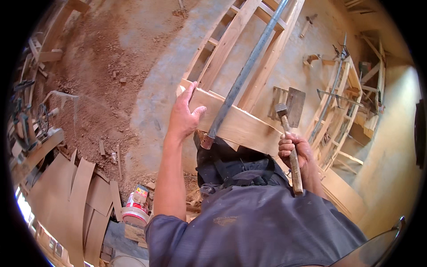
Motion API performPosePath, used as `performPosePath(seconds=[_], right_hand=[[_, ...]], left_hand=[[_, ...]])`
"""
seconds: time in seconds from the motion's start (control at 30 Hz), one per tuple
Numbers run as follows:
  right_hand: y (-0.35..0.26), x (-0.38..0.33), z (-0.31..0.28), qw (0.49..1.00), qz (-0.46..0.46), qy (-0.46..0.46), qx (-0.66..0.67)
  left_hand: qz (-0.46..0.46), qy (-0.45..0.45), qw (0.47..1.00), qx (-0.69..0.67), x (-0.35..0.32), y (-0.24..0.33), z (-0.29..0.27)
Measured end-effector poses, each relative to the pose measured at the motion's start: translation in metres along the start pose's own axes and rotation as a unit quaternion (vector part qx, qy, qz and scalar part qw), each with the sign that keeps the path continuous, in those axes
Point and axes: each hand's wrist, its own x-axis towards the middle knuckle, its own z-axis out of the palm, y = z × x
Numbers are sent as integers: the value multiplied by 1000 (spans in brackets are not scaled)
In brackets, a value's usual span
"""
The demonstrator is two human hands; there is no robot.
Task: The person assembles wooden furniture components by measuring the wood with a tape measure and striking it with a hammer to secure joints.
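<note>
My left hand [183,116] rests against the left end of a pale wooden board [240,122], with fingers stretched out and thumb apart. This board lies across the near end of a long wooden frame [232,40]. My right hand [296,149] is closed round the wooden handle of a hammer [296,175]. The hammer's metal head points up and away, to the right of the board. A long grey metal pipe [244,73] runs along the frame and crosses over the board, its rusty end [207,142] near my body.
On the right stands another wooden frame [338,98] with a metal bar clamp. A hammer [308,25] lies on the floor beyond. Sawdust and scraps [104,89] cover the floor at left. Thin wood sheets [73,200] and a red-and-white bucket [134,211] are at lower left.
</note>
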Motion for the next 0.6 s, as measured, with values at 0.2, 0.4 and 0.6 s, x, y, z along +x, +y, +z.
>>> performPosePath(seconds=[0.2,0.4,0.6], right_hand=[[42,16,36,998,-31,45,-8],[54,42,55,1000,-13,13,7],[55,46,59,999,-26,41,2]], left_hand=[[-27,3,995,-98,-29,-41,-9],[-86,97,984,-124,-73,-67,-1],[-88,126,986,-72,-70,-63,5]])
